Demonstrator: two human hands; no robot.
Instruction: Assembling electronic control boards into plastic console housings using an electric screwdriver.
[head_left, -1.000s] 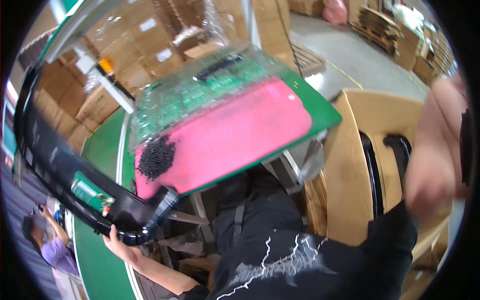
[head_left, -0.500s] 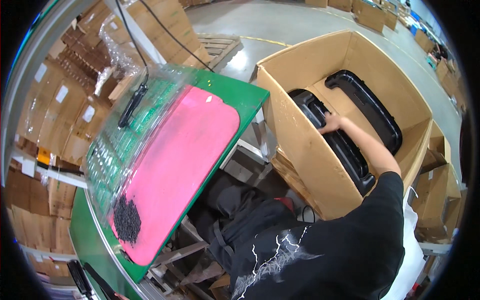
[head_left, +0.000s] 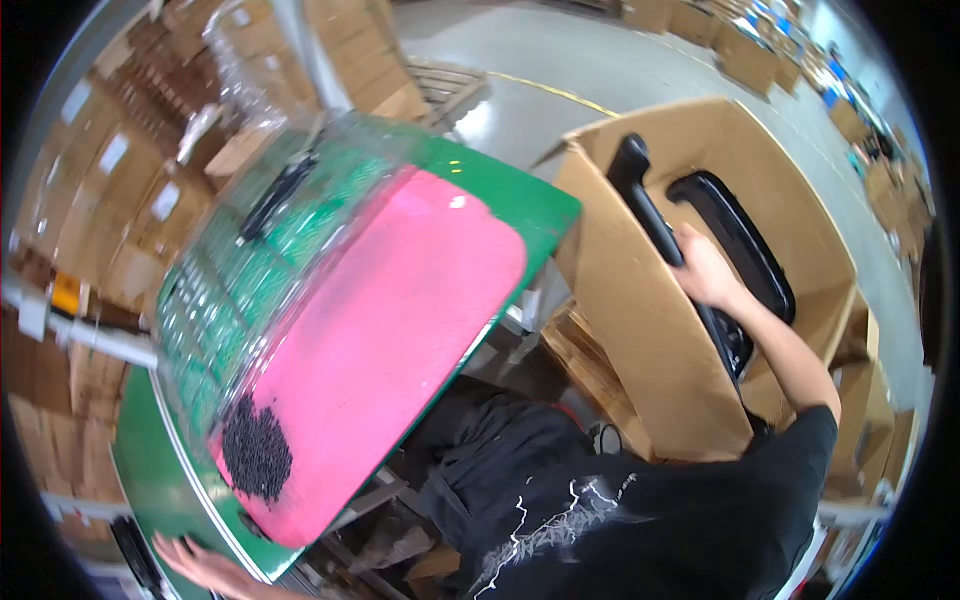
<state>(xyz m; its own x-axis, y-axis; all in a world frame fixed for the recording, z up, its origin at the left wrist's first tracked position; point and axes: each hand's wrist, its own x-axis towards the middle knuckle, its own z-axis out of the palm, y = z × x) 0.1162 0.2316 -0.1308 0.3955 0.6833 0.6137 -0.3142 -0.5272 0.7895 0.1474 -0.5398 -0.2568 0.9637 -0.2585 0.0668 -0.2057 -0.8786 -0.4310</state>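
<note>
Over the near wall of the cardboard box [head_left: 630,320], my right hand [head_left: 708,268] is closed round a long black plastic part [head_left: 645,205] with a bent end. The part stands tilted, its upper end at the box's rim and its lower end down inside. A second curved black part [head_left: 735,225] lies in the box beyond my hand. At the lower left, my left hand [head_left: 205,565] is open with fingers spread, by the green table's edge. A black object [head_left: 137,555] stands beside its fingertips; its kind cannot be made out.
The green table [head_left: 510,190] bears a pink mat [head_left: 400,300] with a heap of small black screws [head_left: 256,450]. A clear plastic tray [head_left: 230,310] lies along its far side, a black electric screwdriver [head_left: 278,200] above it. Stacked cartons [head_left: 110,220] stand at the left.
My right hand has gripped one black part and raised it to the box's rim. My left hand has come into view at the lower left. The view has shifted slightly.
</note>
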